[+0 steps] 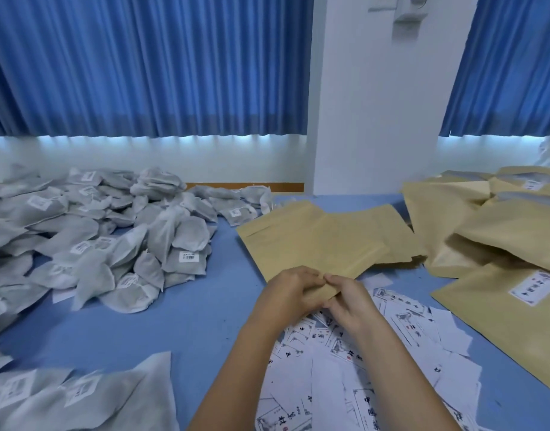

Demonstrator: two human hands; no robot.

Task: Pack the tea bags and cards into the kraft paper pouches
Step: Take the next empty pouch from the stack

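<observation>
Head | L hand (290, 290) + R hand (349, 301) grip: both pinch kraft pouch (314, 244) near edge | pouch extends fwd from grip

Two hands (290, 290), dozens of tea bags (186, 241), dozens of cards (329, 384), several kraft pouches (317, 244).

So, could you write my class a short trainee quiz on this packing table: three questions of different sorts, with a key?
1. True or false: the tea bags lie to the person's left.
2. What do the left hand and right hand pinch? A tea bag; B pouch; C label.
3. Fill in: scattered under the wrists are printed ____.
Key: 1 true. 2 B. 3 cards.
</observation>
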